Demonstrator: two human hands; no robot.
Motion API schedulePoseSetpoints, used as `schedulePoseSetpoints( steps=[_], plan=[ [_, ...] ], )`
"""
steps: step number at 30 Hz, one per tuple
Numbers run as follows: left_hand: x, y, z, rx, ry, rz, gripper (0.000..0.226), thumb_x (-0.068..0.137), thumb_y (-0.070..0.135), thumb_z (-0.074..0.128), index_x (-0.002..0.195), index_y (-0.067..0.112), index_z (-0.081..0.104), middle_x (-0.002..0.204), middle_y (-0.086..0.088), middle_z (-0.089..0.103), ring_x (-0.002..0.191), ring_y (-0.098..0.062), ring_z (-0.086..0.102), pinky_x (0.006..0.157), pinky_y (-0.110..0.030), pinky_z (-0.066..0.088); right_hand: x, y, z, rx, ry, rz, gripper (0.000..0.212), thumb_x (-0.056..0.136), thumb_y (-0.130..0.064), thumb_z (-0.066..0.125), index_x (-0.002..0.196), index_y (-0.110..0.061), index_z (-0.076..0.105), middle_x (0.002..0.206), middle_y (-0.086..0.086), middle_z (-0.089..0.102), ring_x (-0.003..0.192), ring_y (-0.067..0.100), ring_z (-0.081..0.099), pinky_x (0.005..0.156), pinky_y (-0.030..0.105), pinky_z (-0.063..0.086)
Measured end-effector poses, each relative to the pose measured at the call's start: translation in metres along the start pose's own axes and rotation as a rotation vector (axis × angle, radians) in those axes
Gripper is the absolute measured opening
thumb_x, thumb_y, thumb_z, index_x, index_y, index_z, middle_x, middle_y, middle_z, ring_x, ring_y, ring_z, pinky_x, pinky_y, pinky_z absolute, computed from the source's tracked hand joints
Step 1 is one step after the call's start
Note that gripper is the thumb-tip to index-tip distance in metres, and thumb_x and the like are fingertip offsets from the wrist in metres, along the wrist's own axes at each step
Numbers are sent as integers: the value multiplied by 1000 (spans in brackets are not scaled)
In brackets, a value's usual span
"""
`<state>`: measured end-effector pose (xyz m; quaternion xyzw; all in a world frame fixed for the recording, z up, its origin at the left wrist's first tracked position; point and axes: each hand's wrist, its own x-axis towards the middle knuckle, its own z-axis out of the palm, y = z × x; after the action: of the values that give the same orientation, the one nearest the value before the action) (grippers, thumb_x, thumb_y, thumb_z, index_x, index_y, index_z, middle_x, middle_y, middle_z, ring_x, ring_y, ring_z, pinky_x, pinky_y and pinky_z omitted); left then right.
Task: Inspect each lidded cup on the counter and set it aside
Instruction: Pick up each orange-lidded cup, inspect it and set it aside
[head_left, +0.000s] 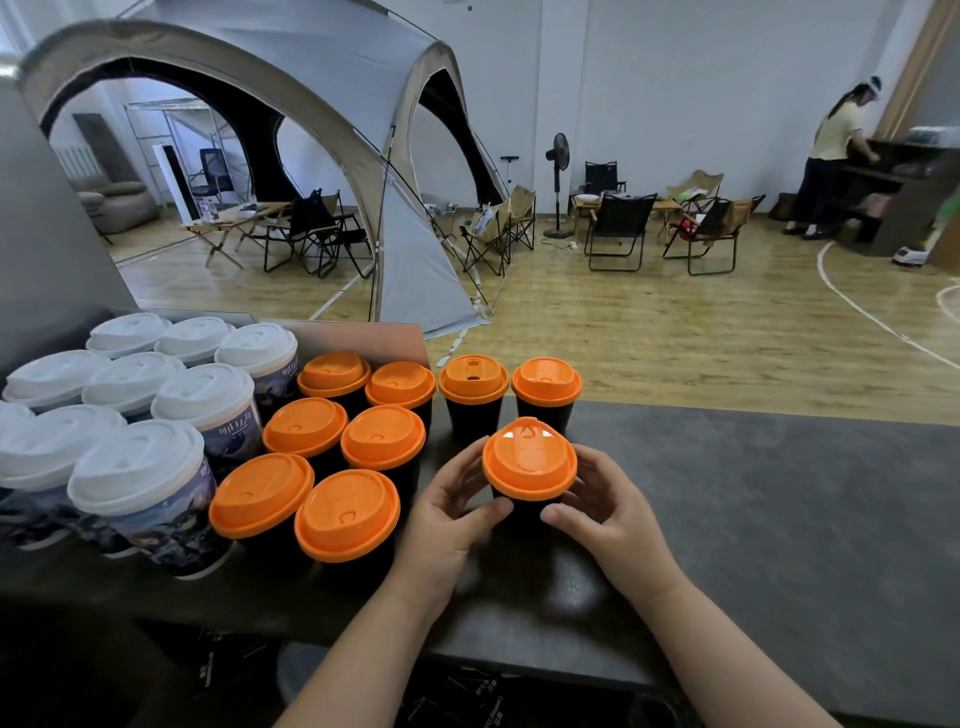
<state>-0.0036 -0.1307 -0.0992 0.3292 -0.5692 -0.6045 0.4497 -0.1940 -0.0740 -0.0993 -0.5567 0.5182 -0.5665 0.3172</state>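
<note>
I hold a black cup with an orange lid (529, 460) between both hands over the dark counter (779, 493). My left hand (451, 512) grips its left side, fingers curled round the body. My right hand (605, 512) grips its right side the same way. Two more orange-lidded black cups (472, 379) (545, 382) stand apart just behind it. To the left, several orange-lidded cups (347, 512) stand packed in rows. Further left, several white-lidded printed cups (137, 465) stand in rows.
A grey panel (47, 234) rises at the far left behind the cups. Beyond the counter's far edge lies a wooden floor with a tent (322, 104), folding chairs (618, 228) and a standing person (831, 156) at the far right.
</note>
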Motion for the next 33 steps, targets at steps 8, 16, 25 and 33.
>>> schedulePoseSetpoints(
  steps=[8,16,25,33],
  plan=[
    [0,6,-1,-136,-17,-81,53,88,14,65,139,25,56,132,6,67,124,-13,62,99,-44,55,1,-2,-1,21,-35,11,67,76,-46,73,137,-29,51,131,-18,61,125,1,55,95,14,49],
    [3,-3,1,-52,23,-84,34,96,12,61,128,24,60,124,6,70,123,-14,62,103,-40,51,0,0,-1,-29,69,-14,61,89,-34,70,144,-29,42,127,-14,61,120,-1,57,88,16,52],
    [2,-7,4,182,-37,-37,58,80,13,82,128,36,59,125,19,66,122,5,55,94,-19,49,-1,-4,1,-64,23,-21,65,78,-41,78,136,-29,52,130,-18,62,125,0,54,99,14,46],
    [6,-3,-1,119,-20,-46,62,82,20,81,138,33,56,131,9,66,126,-9,59,109,-42,45,-2,-1,0,-56,77,-8,52,95,-16,65,142,-27,48,130,-14,64,124,3,58,93,21,53]
  ],
)
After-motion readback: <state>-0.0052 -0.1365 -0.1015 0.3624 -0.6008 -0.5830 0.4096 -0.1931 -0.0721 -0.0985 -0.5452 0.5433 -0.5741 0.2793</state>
